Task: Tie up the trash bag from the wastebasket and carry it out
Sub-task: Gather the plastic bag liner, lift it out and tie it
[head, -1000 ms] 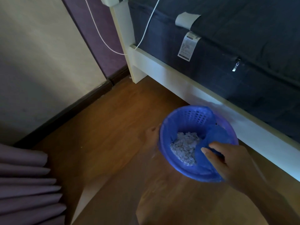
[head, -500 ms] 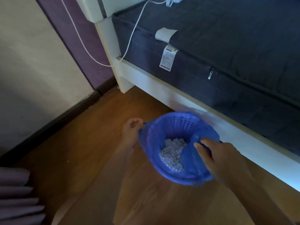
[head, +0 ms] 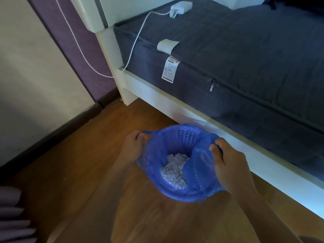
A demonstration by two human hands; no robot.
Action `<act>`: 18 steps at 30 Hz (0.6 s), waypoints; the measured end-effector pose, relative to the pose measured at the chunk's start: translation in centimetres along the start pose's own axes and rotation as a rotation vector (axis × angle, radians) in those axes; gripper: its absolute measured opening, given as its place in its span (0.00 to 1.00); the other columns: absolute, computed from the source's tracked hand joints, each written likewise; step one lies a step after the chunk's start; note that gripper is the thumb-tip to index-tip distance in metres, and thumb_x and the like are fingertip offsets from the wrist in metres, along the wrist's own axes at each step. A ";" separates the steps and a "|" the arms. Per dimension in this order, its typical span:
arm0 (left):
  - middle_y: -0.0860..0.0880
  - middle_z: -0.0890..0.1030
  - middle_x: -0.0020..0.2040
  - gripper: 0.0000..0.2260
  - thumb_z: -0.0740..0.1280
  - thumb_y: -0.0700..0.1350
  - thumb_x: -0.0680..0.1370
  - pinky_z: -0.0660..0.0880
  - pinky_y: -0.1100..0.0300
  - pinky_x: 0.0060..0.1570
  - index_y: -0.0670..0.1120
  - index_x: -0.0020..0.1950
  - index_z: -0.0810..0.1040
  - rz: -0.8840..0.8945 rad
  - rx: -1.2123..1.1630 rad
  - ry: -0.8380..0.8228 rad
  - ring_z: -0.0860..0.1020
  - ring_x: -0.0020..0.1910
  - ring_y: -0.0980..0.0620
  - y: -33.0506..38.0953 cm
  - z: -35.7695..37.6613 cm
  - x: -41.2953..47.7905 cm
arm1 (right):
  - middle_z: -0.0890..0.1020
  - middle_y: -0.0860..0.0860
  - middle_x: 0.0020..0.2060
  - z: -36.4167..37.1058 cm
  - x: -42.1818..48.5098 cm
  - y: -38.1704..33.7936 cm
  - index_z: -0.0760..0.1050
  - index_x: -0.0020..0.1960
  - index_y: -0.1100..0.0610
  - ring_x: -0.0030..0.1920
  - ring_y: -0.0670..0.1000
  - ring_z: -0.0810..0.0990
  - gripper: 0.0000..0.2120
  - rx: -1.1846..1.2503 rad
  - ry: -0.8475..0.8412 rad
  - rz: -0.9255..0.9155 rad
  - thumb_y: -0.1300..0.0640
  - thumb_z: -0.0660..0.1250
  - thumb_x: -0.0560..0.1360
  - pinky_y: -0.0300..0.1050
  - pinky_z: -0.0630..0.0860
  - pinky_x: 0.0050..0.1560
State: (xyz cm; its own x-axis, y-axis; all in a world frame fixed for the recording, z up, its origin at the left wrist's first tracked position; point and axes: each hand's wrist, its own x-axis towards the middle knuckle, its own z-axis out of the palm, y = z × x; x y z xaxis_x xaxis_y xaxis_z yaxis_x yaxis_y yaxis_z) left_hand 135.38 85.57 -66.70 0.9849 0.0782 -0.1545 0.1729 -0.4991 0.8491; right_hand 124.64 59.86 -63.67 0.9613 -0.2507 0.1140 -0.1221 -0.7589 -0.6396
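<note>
A blue perforated plastic wastebasket (head: 182, 137) stands on the wooden floor beside the bed, lined with a thin blue trash bag (head: 201, 171). Pale shredded paper (head: 174, 168) lies at the bottom of the bag. My left hand (head: 133, 148) pinches the bag's left edge, pulled outward into a loop. My right hand (head: 228, 165) grips the bag's right edge, lifted off the rim. The bag's mouth is stretched between both hands.
A white bed frame (head: 157, 100) with a dark blue mattress (head: 245, 58) runs along the right. A white charger (head: 180, 7) and its cable (head: 135, 42) lie on the mattress. Wall and dark skirting (head: 52, 130) at the left; purple folds (head: 12, 216) at bottom left.
My left hand came out from behind the basket and took hold of the bag's left edge. My right hand shifted up to the right edge, and the bag's mouth has come off the rim.
</note>
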 end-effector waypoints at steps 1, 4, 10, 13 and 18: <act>0.52 0.71 0.31 0.14 0.59 0.39 0.81 0.66 0.62 0.33 0.46 0.35 0.72 0.041 -0.041 0.026 0.68 0.29 0.58 0.8 0.1 -0.3 | 0.81 0.46 0.45 0.0 0.1 -0.2 0.75 0.60 0.54 0.44 0.47 0.81 0.18 0.038 0.024 0.013 0.45 0.56 0.79 0.33 0.72 0.45; 0.47 0.71 0.32 0.10 0.60 0.36 0.79 0.67 0.67 0.33 0.37 0.39 0.74 0.076 -0.228 0.040 0.68 0.29 0.59 2.8 0.3 -1.2 | 0.79 0.41 0.47 -0.3 0.0 -1.3 0.75 0.57 0.49 0.43 0.41 0.79 0.12 0.177 0.073 0.026 0.47 0.58 0.78 0.23 0.69 0.45; 0.50 0.69 0.29 0.11 0.58 0.38 0.83 0.72 0.63 0.31 0.42 0.42 0.74 0.174 -0.256 -0.376 0.68 0.28 0.54 4.5 -2.7 -2.9 | 0.82 0.44 0.48 0.2 -0.4 -2.4 0.76 0.61 0.51 0.46 0.46 0.83 0.18 0.188 0.005 -0.044 0.44 0.57 0.77 0.39 0.79 0.50; 0.53 0.73 0.28 0.13 0.58 0.43 0.83 0.69 0.63 0.31 0.50 0.38 0.71 0.262 0.074 -0.377 0.71 0.28 0.58 4.2 -3.6 -4.1 | 0.84 0.48 0.52 0.0 0.0 -1.4 0.73 0.66 0.49 0.52 0.51 0.84 0.22 -0.001 -0.109 0.075 0.41 0.54 0.78 0.47 0.81 0.53; 0.45 0.77 0.32 0.11 0.57 0.41 0.83 0.75 0.51 0.35 0.47 0.41 0.73 0.222 0.177 -0.383 0.77 0.29 0.56 5.2 -4.3 -5.3 | 0.75 0.46 0.35 -1.3 0.5 -0.7 0.68 0.44 0.50 0.42 0.51 0.79 0.13 -0.171 -0.390 0.219 0.45 0.52 0.82 0.43 0.74 0.43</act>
State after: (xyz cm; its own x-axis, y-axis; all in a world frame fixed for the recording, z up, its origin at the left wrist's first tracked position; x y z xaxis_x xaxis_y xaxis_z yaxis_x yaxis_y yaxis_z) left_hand 131.05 86.26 -59.34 0.9174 -0.3538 -0.1823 -0.0784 -0.6097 0.7887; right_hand 124.93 59.49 -62.18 0.9252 -0.1966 -0.3246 -0.3400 -0.8093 -0.4790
